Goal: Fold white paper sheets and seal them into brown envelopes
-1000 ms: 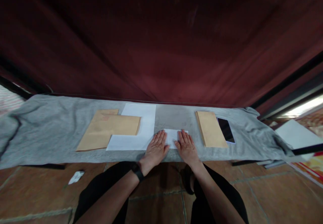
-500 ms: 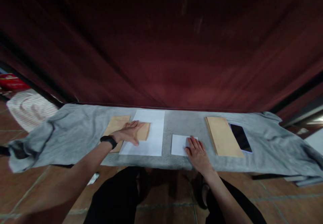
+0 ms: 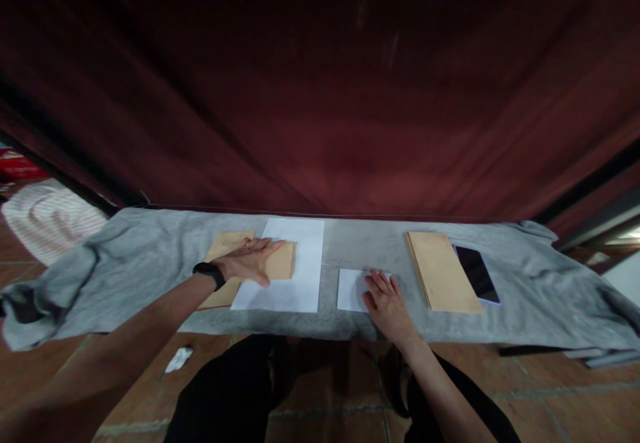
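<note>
My left hand, with a black band on the wrist, lies flat with fingers stretched out on a brown envelope that overlaps a white sheet of paper. A second brown envelope lies under it to the left. My right hand rests open, fingers spread, on the right part of a small folded white paper. All of it lies on a grey cloth over a low surface.
A stack of brown envelopes lies right of my right hand, with a dark phone beside it. A dark red curtain hangs behind. A crumpled white scrap lies on the tiled floor. Striped fabric is at far left.
A second ago both hands pressed the small folded paper. My left hand has since moved left onto the brown envelope; my right hand stays on the folded paper.
</note>
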The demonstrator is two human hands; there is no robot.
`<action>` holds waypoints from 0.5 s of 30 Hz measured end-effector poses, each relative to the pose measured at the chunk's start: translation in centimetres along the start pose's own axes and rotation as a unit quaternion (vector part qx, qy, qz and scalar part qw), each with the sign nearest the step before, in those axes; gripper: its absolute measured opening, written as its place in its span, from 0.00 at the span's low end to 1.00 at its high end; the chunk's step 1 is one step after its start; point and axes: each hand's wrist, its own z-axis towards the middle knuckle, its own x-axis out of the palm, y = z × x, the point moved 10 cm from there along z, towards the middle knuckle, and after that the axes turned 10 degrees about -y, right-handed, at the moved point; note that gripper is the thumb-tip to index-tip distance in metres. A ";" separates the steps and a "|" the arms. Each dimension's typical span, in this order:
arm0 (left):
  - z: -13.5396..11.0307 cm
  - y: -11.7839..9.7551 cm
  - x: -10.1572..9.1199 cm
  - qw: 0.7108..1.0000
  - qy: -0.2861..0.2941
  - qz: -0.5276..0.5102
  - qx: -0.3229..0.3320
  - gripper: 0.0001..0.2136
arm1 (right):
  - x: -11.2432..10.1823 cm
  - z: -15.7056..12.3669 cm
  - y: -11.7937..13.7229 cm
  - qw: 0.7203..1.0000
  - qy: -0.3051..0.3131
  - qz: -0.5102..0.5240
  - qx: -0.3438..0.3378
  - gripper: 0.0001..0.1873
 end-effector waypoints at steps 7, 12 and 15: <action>-1.8 -2.1 -3.3 0.996 -0.078 0.039 -0.001 0.53 | -2.0 1.4 2.6 0.987 -0.061 0.148 -0.003 0.22; -3.2 -9.9 -6.4 0.971 -0.219 0.082 0.041 0.51 | -5.2 1.8 7.0 0.939 -0.069 0.334 -0.040 0.25; -2.9 -14.8 -5.8 0.965 -0.247 0.056 0.061 0.51 | -5.7 1.8 7.8 0.902 -0.069 0.427 -0.002 0.25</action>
